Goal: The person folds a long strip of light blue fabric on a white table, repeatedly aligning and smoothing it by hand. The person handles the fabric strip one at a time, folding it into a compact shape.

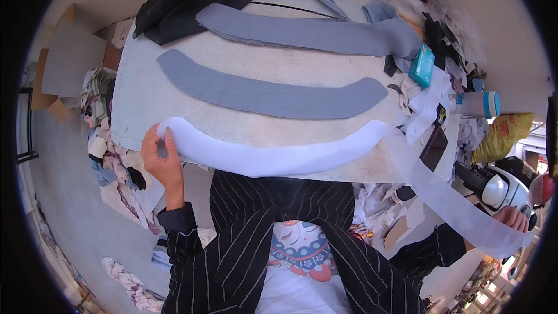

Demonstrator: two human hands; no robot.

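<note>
A curved white strip lies along the near edge of the table. My left hand pinches its left end between thumb and fingers. From the white strip's right end a translucent pale strip stretches down past the table's right side. My right hand, far out at the right, grips the other end of that translucent strip. Whether the two strips are still joined cannot be made out. Beyond them lies a curved grey-blue fabric piece, and farther back a stack of similar grey-blue pieces.
Dark cloth is heaped at the far left of the table. On the right are a teal box, a phone, a lidded cup and white scraps. Fabric scraps pile up beside the left edge. A scooter stands at right.
</note>
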